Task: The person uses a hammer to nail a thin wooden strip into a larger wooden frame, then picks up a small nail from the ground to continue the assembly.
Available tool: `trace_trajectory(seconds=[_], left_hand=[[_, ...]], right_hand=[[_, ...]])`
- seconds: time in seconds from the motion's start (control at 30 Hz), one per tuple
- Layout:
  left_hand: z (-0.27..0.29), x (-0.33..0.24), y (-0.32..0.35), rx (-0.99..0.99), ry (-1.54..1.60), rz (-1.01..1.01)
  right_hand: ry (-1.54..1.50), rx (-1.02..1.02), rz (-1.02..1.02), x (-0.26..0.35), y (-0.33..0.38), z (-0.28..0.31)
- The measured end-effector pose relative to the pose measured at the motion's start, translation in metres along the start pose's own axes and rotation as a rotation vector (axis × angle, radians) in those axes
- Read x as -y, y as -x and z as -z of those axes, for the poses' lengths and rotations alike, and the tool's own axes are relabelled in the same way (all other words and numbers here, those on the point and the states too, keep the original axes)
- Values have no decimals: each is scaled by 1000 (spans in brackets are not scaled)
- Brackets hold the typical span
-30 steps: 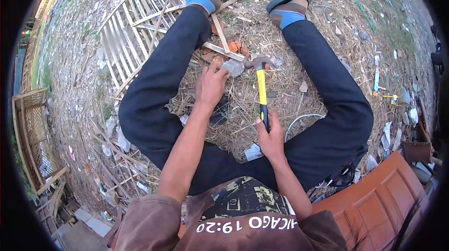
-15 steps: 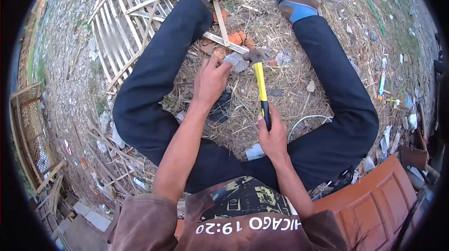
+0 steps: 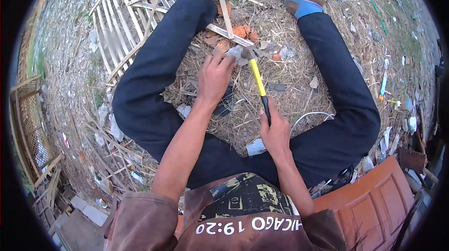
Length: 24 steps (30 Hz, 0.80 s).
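Note:
My right hand (image 3: 276, 132) is wrapped round the black grip of a claw hammer (image 3: 257, 79) with a yellow shaft. The hammer's dark head lies low over the end of a wooden slat (image 3: 223, 32), beside a pale grey-white chunk (image 3: 236, 53). Close to the head on its left, my left hand (image 3: 215, 77) has its fingers bent together, knuckles up. Whatever lies under those fingertips, if anything, is hidden. Orange brick pieces (image 3: 242, 31) are just beyond the slat, and one touches the area in front of my left fingers.
A lattice of pale wooden slats (image 3: 122, 22) lies at the far left, reaching my left foot. My outstretched legs flank the dry-grass ground. A white cable (image 3: 312, 113) curves by my right thigh. A brown panelled board (image 3: 367, 209) is at the lower right.
The hammer head has come down slightly and to the left, toward the pale chunk, and the shaft tilts more. My left hand has shifted slightly right. The view has moved a little.

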State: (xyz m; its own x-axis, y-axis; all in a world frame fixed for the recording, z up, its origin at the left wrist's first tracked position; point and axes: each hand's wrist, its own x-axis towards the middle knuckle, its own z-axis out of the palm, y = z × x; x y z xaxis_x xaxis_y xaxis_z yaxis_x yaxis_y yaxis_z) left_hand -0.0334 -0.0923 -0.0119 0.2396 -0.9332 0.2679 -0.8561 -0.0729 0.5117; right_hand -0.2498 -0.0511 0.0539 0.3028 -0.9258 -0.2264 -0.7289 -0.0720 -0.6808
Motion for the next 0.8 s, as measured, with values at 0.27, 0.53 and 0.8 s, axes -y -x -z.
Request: trace_trajectory(seconds=[0.27, 0.53, 0.8], left_hand=[[1, -22, 20, -6, -51, 7], [-1, -24, 28, 2, -127, 9], [-11, -16, 30, -36, -105, -3]], right_hand=[[14, 13, -29, 3, 0, 0], [-5, -10, 15, 0, 2, -2], [-111, -59, -37, 4, 1, 5]])
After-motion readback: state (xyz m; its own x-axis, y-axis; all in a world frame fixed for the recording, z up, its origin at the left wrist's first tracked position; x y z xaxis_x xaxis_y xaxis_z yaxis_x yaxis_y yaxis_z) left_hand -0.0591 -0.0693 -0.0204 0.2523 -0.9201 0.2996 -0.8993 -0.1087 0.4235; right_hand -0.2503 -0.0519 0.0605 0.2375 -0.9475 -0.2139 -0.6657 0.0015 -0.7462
